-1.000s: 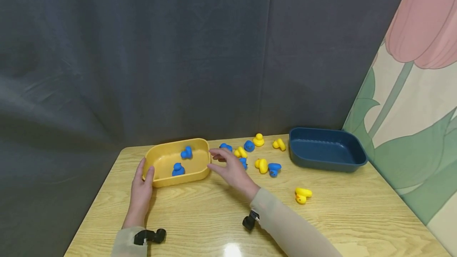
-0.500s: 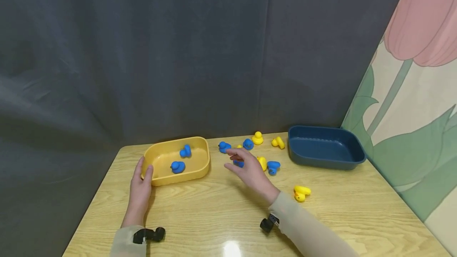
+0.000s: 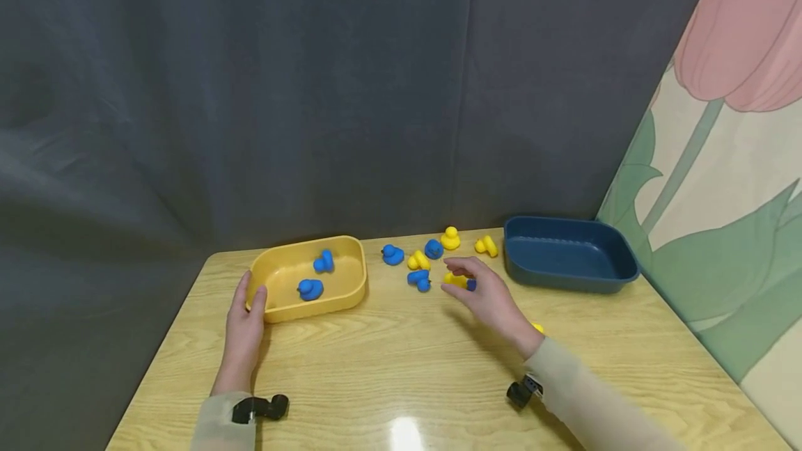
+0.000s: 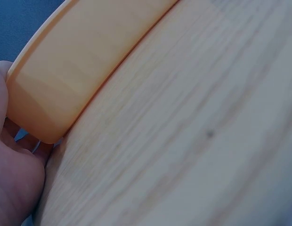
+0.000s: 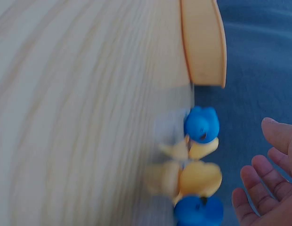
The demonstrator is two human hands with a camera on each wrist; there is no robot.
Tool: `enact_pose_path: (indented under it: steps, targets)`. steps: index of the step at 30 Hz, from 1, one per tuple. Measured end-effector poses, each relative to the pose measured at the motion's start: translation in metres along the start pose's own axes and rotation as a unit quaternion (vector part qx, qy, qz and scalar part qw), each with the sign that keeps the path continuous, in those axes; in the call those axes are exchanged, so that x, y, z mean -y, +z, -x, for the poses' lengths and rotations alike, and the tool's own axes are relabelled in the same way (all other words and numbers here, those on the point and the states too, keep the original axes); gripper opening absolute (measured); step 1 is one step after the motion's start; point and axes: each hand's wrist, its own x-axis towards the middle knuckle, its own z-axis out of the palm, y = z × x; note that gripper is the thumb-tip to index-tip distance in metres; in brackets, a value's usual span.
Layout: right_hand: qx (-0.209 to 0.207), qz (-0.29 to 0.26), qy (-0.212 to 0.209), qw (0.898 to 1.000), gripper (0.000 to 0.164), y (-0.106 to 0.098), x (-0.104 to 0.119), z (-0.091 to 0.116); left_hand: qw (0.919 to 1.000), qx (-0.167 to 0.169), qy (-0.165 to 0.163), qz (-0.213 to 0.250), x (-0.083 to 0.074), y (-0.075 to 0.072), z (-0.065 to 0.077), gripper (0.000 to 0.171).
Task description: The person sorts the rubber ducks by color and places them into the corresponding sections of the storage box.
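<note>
My left hand point(image 3: 244, 333) grips the left end of a yellow tub point(image 3: 313, 309), thumb at the near side and fingers round the outer end. Two blue rubber ducks point(image 3: 310, 289) lie inside the tub. My right hand point(image 3: 491, 301) is over the table with fingers and thumb spread and nothing between them. Close to its fingertips is a yellow rubber duck point(image 3: 454, 280), and a second blue duck point(image 3: 471, 285) is partly hidden behind the hand. In the right wrist view, blue and yellow ducks point(image 5: 200, 179) show beside the open fingers, partly blurred.
More blue ducks point(image 3: 392, 255) and yellow ducks point(image 3: 450, 238) lie scattered between the tubs. A dark blue tub point(image 3: 567, 282) stands at the back right. One yellow duck point(image 3: 537, 327) is mostly hidden behind the right wrist. A grey curtain point(image 3: 351, 124) hangs behind the table.
My right hand has moved right, from the yellow tub's right end to the ducks in the middle. The left hand has stayed on the tub.
</note>
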Motion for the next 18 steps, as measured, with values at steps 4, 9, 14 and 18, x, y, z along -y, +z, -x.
enact_pose_path:
  steps: [4,9,14,18]
  targets:
    - [0.004,0.012,0.012,1.000,0.052,-0.014,-0.012,0.006,1.0000,-0.002,0.000,0.003,0.000,-0.001,-0.001,0.077]
    - [0.016,0.027,0.023,0.999,0.057,-0.027,-0.023,0.011,1.0000,-0.002,-0.002,0.009,-0.001,0.000,-0.002,0.077]
    - [0.036,0.048,0.025,0.998,0.063,-0.031,-0.032,0.011,1.0000,-0.002,-0.001,0.007,0.000,0.000,-0.002,0.077]
    - [0.060,0.056,0.032,0.996,0.066,-0.033,-0.036,0.011,1.0000,-0.002,0.001,0.005,0.001,0.000,-0.001,0.077]
